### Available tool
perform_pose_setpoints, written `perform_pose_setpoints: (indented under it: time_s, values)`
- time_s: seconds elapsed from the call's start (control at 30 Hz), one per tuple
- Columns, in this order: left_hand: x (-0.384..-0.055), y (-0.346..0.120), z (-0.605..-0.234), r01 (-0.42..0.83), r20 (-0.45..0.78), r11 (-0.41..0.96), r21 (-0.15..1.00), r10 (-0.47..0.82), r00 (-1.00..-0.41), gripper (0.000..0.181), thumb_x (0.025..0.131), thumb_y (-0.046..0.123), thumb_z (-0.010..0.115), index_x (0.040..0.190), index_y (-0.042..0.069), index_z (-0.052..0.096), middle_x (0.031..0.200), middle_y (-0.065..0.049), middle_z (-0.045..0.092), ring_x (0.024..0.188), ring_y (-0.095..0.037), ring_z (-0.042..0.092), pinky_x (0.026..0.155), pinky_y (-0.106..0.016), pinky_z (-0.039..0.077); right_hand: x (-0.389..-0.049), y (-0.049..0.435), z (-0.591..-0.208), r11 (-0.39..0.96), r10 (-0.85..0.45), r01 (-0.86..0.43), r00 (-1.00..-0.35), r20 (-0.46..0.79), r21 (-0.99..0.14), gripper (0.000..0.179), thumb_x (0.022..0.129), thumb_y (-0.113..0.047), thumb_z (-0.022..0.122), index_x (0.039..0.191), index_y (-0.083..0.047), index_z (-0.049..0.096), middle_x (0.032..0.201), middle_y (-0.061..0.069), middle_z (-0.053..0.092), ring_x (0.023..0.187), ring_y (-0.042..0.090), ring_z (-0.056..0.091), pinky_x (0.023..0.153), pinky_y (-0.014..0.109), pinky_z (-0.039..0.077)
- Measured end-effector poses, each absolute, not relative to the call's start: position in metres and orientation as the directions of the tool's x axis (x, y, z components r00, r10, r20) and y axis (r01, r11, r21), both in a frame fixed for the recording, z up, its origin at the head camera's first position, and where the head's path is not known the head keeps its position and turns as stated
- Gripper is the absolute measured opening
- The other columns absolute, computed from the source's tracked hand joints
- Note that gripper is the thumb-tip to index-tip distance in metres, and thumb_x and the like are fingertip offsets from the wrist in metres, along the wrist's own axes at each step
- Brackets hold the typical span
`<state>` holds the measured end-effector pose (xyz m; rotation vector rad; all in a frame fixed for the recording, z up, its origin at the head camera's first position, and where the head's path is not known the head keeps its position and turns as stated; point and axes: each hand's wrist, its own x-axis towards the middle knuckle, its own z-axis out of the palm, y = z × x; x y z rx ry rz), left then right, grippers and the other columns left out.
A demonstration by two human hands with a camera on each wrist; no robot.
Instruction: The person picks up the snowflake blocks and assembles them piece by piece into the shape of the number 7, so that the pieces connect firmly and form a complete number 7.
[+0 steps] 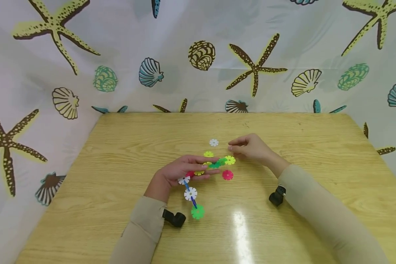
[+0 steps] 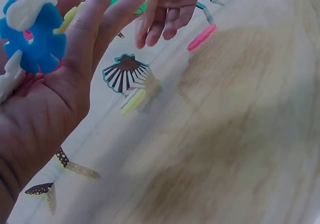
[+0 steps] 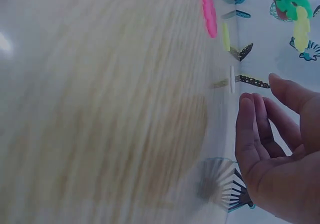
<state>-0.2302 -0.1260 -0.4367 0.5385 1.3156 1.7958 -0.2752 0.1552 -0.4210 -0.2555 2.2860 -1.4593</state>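
My left hand (image 1: 184,167) holds a chain of notched plastic discs (image 1: 190,193) above the table, the thumb lying over it. The chain runs from a green disc at its near end through white, blue, pink and yellow ones to a yellow disc (image 1: 230,160) past the fingertips. In the left wrist view, a blue disc (image 2: 42,44) of the chain stands close to the palm. My right hand (image 1: 250,147) is a little right of the chain, nothing between its thumb and fingers. Left of its fingertips, a loose white disc (image 1: 213,142) lies on the table.
A loose yellow disc (image 1: 208,154) lies just beyond the left hand, and a pink disc (image 1: 227,175) lies on the near side of the chain's end. A cloth (image 1: 171,33) printed with shells and starfish hangs behind the wooden table (image 1: 135,135).
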Motion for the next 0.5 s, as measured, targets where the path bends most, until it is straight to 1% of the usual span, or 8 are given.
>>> perform_pose_setpoints:
  time_s: [0.13, 0.23, 0.3, 0.43, 0.5]
  values:
    - [-0.23, -0.127, -0.435, -0.381, -0.123, -0.122, 0.917, 0.821, -0.558, 0.049, 0.105, 0.007, 0.048, 0.149, -0.008, 0.036, 0.16, -0.023, 0.032, 0.137, -0.025, 0.051, 0.104, -0.029, 0.05, -0.283, 0.147, -0.423, 0.451, -0.351, 0.07, -0.903, -0.249, -0.89, 0.044, 0.095, -0.026, 0.07, 0.132, -0.005, 0.064, 0.128, 0.012, 0.067, 0.104, 0.018, 0.068, 0.086, 0.029, 0.06]
    - [-0.229, -0.129, -0.435, -0.393, -0.129, -0.125, 0.911, 0.819, -0.559, 0.047, 0.105, 0.006, 0.046, 0.149, -0.007, 0.037, 0.16, -0.022, 0.033, 0.137, -0.025, 0.052, 0.105, -0.029, 0.049, -0.288, 0.14, -0.422, 0.454, -0.345, 0.058, -0.908, -0.236, -0.889, 0.045, 0.093, -0.024, 0.072, 0.133, -0.005, 0.064, 0.128, 0.013, 0.066, 0.104, 0.018, 0.066, 0.088, 0.033, 0.059]
    - [-0.229, -0.129, -0.434, -0.395, -0.137, -0.124, 0.91, 0.811, -0.569, 0.046, 0.105, 0.005, 0.046, 0.149, -0.008, 0.038, 0.159, -0.023, 0.034, 0.136, -0.025, 0.053, 0.103, -0.029, 0.051, -0.292, 0.137, -0.422, 0.468, -0.342, 0.03, -0.915, -0.212, -0.883, 0.045, 0.092, -0.023, 0.073, 0.133, -0.005, 0.064, 0.127, 0.013, 0.067, 0.103, 0.017, 0.066, 0.087, 0.032, 0.059]
    - [-0.23, -0.129, -0.435, -0.396, -0.148, -0.12, 0.91, 0.8, -0.582, 0.046, 0.105, 0.005, 0.046, 0.148, -0.008, 0.038, 0.158, -0.024, 0.035, 0.135, -0.025, 0.054, 0.103, -0.029, 0.051, -0.3, 0.131, -0.423, 0.495, -0.349, -0.025, -0.921, -0.173, -0.869, 0.046, 0.091, -0.02, 0.075, 0.133, -0.004, 0.064, 0.128, 0.014, 0.067, 0.104, 0.022, 0.068, 0.081, 0.031, 0.06]
    - [-0.23, -0.129, -0.435, -0.397, -0.151, -0.122, 0.909, 0.794, -0.589, 0.046, 0.105, 0.005, 0.046, 0.149, -0.009, 0.037, 0.158, -0.024, 0.035, 0.135, -0.025, 0.055, 0.102, -0.029, 0.052, -0.303, 0.129, -0.424, 0.511, -0.36, -0.055, -0.92, -0.156, -0.858, 0.047, 0.091, -0.019, 0.075, 0.133, -0.003, 0.063, 0.129, 0.015, 0.066, 0.107, 0.025, 0.069, 0.083, 0.033, 0.06]
